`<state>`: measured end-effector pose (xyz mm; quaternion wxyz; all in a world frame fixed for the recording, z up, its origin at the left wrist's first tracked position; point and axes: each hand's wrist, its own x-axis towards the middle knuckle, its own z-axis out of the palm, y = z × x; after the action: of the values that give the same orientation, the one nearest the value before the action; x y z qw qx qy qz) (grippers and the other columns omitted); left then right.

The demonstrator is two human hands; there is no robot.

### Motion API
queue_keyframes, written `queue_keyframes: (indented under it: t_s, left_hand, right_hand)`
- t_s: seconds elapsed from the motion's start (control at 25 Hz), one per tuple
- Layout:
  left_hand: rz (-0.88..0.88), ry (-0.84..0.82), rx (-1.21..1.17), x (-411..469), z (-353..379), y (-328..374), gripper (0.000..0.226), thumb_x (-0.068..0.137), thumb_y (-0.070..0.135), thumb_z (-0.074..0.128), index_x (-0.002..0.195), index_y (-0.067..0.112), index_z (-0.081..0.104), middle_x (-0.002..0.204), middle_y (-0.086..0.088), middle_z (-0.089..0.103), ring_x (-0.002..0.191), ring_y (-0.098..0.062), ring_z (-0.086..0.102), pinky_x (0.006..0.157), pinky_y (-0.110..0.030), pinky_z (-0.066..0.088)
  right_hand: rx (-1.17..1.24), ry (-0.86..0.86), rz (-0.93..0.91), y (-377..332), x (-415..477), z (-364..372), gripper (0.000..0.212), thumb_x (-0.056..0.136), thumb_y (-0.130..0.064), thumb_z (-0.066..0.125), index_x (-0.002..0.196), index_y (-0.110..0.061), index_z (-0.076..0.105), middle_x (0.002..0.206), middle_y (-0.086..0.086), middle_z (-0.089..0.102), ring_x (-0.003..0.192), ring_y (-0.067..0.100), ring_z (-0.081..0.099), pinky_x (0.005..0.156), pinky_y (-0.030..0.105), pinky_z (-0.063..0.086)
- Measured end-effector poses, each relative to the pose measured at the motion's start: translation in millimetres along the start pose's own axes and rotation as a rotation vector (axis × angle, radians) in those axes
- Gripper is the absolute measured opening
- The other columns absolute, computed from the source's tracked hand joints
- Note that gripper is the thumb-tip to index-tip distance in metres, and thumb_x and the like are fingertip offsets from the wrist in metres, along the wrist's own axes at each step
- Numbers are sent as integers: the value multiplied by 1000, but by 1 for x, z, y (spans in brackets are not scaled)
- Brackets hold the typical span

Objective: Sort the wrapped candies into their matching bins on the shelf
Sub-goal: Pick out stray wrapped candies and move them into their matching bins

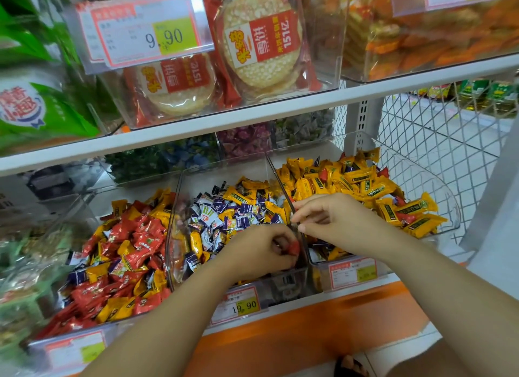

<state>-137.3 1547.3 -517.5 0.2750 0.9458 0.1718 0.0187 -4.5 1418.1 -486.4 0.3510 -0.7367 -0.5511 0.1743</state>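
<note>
- Left hand [261, 250]: fingers curled round a red candy [294, 247], low at the front right of the middle bin [175, 253]. Most of the wrapper is hidden in the fist, so I cannot tell how many pieces it holds.
- Right hand [334, 222]: over the clear divider [276, 177] between the middle bin and the right bin [438, 180], fingertips bunched. Cannot tell whether they pinch anything.
- Middle bin: purple-and-white candies [244, 208] mixed with yellow ones.
- Right bin: mostly yellow candies [362, 180], a few red.
- Left bin [75, 213]: red-and-yellow mix [140, 236], near corner blurred.
- Price tag [243, 306] is partly covered by the left forearm.
</note>
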Motion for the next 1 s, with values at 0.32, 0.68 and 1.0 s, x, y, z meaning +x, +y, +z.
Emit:
queue_keyframes:
  t_s: [0.32, 0.68, 1.0]
  left_hand:
    - [-59, 356, -257, -43, -36, -12, 12, 88, 16, 61, 89, 28, 61, 77, 6, 60, 54, 3, 50, 49, -11, 41]
    - [-153, 660, -10, -101, -60, -49, 17, 89, 28, 58, 105, 33, 61, 79, 12, 63, 55, 3, 52, 50, -15, 42]
    - [-112, 679, -2, -99, -46, -48, 14, 88, 26, 60, 101, 32, 63, 76, 23, 56, 58, -2, 52, 53, -16, 43]
  right_hand:
    - [-103, 202, -103, -31, 7, 24, 16, 87, -17, 63, 100, -23, 70, 112, -12, 61, 101, -3, 49, 86, 0, 30]
    - [-902, -247, -88, -37, 19, 40, 42, 83, -40, 64, 124, -39, 55, 143, 3, 44, 142, 17, 16, 115, 50, -8]
    - [-1229, -215, -231, -36, 23, 45, 21, 83, -40, 62, 102, -33, 69, 93, -8, 67, 115, 17, 45, 106, 55, -21]
